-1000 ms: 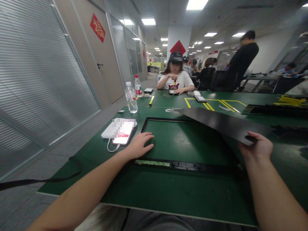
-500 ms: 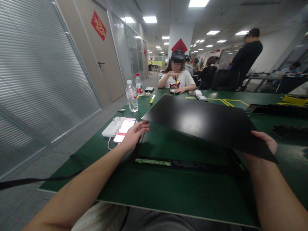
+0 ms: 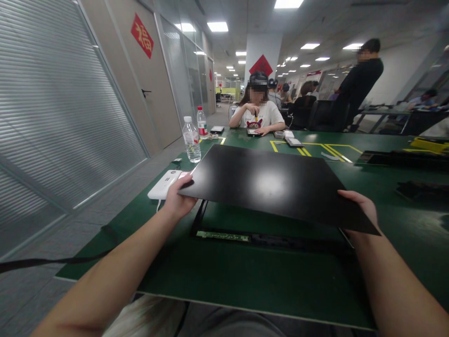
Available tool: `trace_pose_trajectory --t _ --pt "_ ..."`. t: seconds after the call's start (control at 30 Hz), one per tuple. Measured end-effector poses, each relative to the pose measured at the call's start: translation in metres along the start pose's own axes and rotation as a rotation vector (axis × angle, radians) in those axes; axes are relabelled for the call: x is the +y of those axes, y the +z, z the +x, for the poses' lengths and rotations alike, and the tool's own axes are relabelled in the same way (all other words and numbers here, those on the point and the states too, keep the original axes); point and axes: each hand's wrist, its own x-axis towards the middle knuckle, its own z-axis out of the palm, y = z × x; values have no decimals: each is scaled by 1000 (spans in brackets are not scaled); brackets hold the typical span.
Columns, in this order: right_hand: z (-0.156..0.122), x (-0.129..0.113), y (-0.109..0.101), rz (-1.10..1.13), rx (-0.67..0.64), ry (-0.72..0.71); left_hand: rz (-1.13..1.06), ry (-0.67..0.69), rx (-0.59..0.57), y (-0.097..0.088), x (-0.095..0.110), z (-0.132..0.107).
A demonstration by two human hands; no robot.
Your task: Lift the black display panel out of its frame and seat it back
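A thin glossy black rectangular panel (image 3: 266,182) is held level above the table, a ceiling light mirrored in it. My left hand (image 3: 179,196) grips its left edge, thumb on top and fingers beneath. On the opposite side my right hand (image 3: 363,210) pinches the right edge the same way. Under the panel, a black frame (image 3: 291,242) with a strip of green circuit board (image 3: 222,237) along its near side lies on the green table (image 3: 252,281). The panel hides the frame's far part.
A white power bank (image 3: 163,185) and a partly covered phone (image 3: 184,174) lie by my left hand. Beyond them stand two bottles (image 3: 192,140). Across the table sits a person (image 3: 261,110) with a small device. Dark parts (image 3: 393,159) and a yellow item (image 3: 430,145) lie at right.
My left hand, free before, has closed on the panel's left edge. The panel and my right hand have moved left and the panel now covers part of the phone.
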Motion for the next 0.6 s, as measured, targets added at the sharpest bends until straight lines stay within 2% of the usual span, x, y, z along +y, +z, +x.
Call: trace_pose_trajectory --t 0.1,0.27,0.33,0.47,0.6 --pt "-8 0 5 -100 -27 180 5 41 4 2 2 0" --pt "-11 0 6 -258 -195 292 46 77 9 4 8 -1" --pt "-4 2 3 -325 -230 278 62 97 4 5 9 -3" --pt "13 8 -4 -410 -207 188 94 108 -26 6 9 -5" --pt "18 12 -6 -442 -212 90 122 110 -38 7 7 -6"
